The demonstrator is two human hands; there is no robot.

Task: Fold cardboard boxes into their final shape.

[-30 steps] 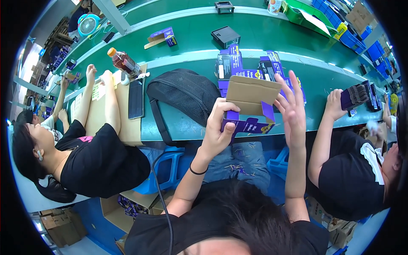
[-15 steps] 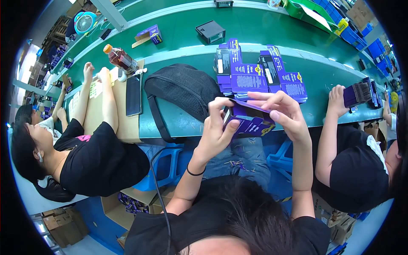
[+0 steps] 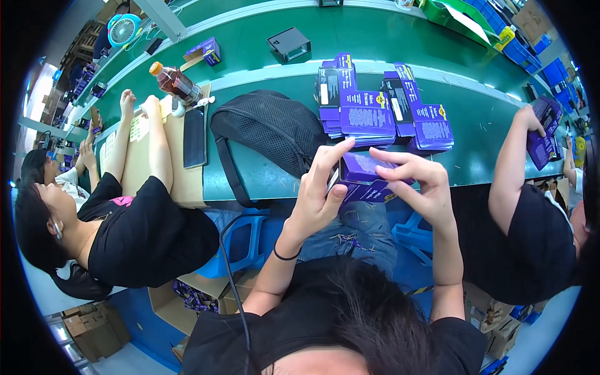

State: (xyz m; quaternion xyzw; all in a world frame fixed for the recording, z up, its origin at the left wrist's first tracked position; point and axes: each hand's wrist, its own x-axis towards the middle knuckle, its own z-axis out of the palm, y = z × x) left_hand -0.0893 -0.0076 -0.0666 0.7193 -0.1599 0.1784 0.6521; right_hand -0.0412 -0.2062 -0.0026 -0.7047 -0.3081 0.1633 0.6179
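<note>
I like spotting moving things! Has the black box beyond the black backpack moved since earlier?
Yes. The black box has moved left, closer to the metal post.

Left hand (image 3: pixel 319 195) and right hand (image 3: pixel 427 181), both curled, face each other.

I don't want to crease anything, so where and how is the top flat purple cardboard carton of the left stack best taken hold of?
Probably pinch the flat purple cardboard carton by its near edge, coming from the wearer's side: it lies flat on the stack, and layered edges show there, beyond the left hand.
</note>
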